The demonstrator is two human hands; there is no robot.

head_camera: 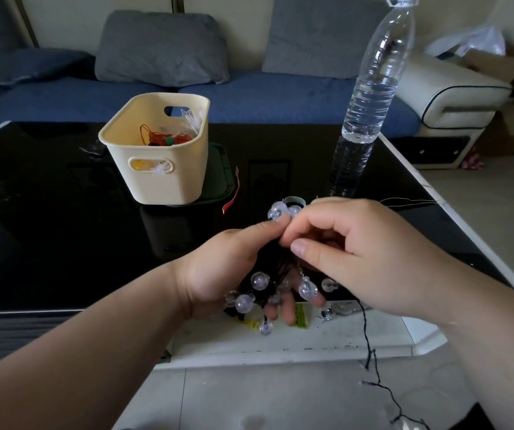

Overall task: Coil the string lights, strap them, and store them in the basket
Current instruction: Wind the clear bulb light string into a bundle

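My left hand [230,268] grips a bundle of string lights [260,280], clear round bulbs on black wire, with fingers curled under the coil and the thumb on top. My right hand [351,246] pinches the wire at the top of the bundle, right beside the left thumb. A loose black tail of the string [370,355] hangs from the bundle down to the floor. The cream plastic basket [156,178] stands on the black table at the left rear, with other coiled lights and red wire inside it.
A tall water bottle [367,97] stands on the glossy black table [47,228] behind my right hand. A red strap [232,193] lies right of the basket, which sits on a green lid [221,178]. A blue sofa lies beyond.
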